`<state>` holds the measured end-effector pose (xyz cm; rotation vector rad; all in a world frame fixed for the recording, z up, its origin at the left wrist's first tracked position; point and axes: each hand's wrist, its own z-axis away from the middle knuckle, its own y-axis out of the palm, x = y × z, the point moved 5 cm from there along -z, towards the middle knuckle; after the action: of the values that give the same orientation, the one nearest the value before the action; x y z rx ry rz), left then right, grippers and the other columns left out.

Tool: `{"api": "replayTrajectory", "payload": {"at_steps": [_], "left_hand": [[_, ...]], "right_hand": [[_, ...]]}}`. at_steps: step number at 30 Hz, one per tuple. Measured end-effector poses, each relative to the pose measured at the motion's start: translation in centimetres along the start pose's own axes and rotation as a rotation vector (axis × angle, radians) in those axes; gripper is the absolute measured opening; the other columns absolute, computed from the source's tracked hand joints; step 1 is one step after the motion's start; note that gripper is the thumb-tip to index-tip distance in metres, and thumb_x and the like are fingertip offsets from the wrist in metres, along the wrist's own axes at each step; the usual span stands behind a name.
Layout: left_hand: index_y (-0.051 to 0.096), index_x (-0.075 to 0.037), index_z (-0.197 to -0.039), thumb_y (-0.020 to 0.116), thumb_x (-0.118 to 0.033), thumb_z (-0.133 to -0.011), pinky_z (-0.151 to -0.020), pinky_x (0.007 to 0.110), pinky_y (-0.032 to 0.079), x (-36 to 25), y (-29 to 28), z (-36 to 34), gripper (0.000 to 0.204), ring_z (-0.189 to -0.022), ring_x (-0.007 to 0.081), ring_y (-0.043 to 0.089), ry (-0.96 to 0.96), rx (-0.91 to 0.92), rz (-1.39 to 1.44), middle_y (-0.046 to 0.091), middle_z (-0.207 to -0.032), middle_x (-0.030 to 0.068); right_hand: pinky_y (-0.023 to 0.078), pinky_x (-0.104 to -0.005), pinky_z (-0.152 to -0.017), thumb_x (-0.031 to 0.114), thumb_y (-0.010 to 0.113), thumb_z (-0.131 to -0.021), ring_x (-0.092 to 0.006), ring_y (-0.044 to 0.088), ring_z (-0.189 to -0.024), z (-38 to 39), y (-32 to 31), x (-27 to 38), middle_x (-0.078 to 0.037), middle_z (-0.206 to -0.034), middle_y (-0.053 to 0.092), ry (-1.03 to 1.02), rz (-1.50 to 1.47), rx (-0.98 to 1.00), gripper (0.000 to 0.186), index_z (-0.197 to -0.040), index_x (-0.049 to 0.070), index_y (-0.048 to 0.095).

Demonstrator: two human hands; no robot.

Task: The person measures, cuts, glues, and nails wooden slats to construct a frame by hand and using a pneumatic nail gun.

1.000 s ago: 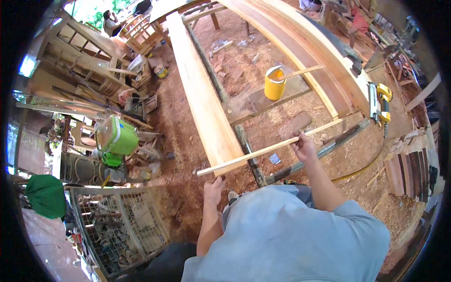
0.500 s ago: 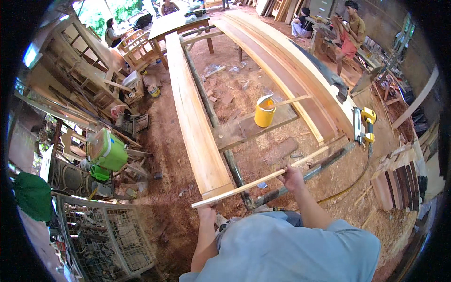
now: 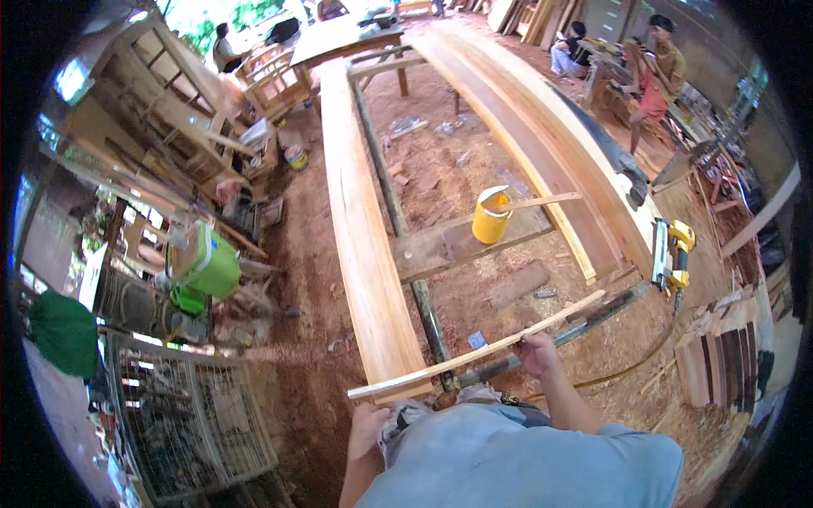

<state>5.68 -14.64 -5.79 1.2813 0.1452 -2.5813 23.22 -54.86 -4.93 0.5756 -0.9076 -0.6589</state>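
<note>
A long, thin wooden strip (image 3: 483, 349) slants across in front of me. My right hand (image 3: 536, 351) is closed round it toward its right part. The strip's left end lies over the near end of a wide, pale plank (image 3: 364, 245). Just below that end is my left hand (image 3: 369, 422), close to the plank's edge; its fingers are mostly hidden, and I cannot tell whether it touches the strip. A yellow can (image 3: 491, 222) with a flat stick (image 3: 542, 201) across its top stands on a crossboard (image 3: 436, 250) between the planks.
Long boards (image 3: 542, 144) lie side by side on the right, with a yellow nail gun (image 3: 673, 254) and its hose by their near end. Wood pieces (image 3: 720, 364) are stacked at right. A green cooler (image 3: 203, 261) and wire-mesh frame (image 3: 195, 415) stand left. Several people sit farther back.
The strip's left end has come lower and nearer to me. My left hand has dropped toward my body, while my right hand still grips the strip. The view has shifted slightly.
</note>
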Motion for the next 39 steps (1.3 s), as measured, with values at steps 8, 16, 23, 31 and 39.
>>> {"api": "replayTrajectory", "payload": {"at_steps": [8,16,23,31,39], "left_hand": [[0.067,0.002,-0.1,0.063,0.001,-0.084,-0.085,0.029,0.05,-8.6,-6.9,6.0,0.016,-0.093,0.0158,0.065,0.4,-0.639,-0.161,0.069,-0.099,0.0075],[0.066,0.001,-0.105,0.072,0.007,-0.079,-0.09,0.028,0.051,-11.7,-3.1,8.4,0.027,-0.097,0.0128,0.065,0.534,-0.518,-0.135,0.069,-0.102,0.0067],[0.07,0.002,-0.099,0.074,0.003,-0.081,-0.084,0.026,0.052,-8.7,-3.1,7.2,0.018,-0.089,0.0122,0.066,0.387,-0.595,-0.049,0.071,-0.095,0.007],[0.072,0.001,-0.098,0.074,-0.001,-0.082,-0.077,0.024,0.051,-7.6,-1.3,5.5,0.016,-0.083,0.0083,0.063,0.341,-0.564,-0.192,0.071,-0.091,0.0049],[0.073,0.0,-0.098,0.073,-0.001,-0.082,-0.084,0.028,0.051,-6.7,-0.2,4.6,0.016,-0.088,0.014,0.066,0.246,-0.543,-0.303,0.073,-0.095,0.0085]], "right_hand": [[0.05,-0.0398,-0.097,0.002,0.056,-0.09,-0.0239,0.061,-0.109,-0.2,0.9,1.8,-0.008,-0.11,0.064,-0.071,0.076,0.184,0.029,-0.118,0.005,0.053],[0.051,-0.0433,-0.098,0.0,0.055,-0.091,-0.0275,0.061,-0.112,-0.5,-1.1,1.1,-0.009,-0.113,0.064,-0.004,0.109,-0.014,0.022,-0.113,0.004,0.058],[0.052,-0.0439,-0.096,0.001,0.058,-0.09,-0.0271,0.062,-0.107,1.1,0.2,0.1,-0.008,-0.11,0.064,-0.016,0.132,-0.013,0.021,-0.11,0.006,0.059],[0.053,-0.0403,-0.088,0.007,0.058,-0.091,-0.0236,0.064,-0.098,2.0,-2.4,1.4,-0.007,-0.1,0.066,-0.007,0.217,-0.173,0.013,-0.103,0.009,0.059],[0.049,-0.0413,-0.089,0.007,0.057,-0.09,-0.0215,0.061,-0.094,3.4,-1.7,1.8,-0.006,-0.097,0.064,-0.014,0.205,-0.33,0.009,-0.099,0.009,0.057]]}}
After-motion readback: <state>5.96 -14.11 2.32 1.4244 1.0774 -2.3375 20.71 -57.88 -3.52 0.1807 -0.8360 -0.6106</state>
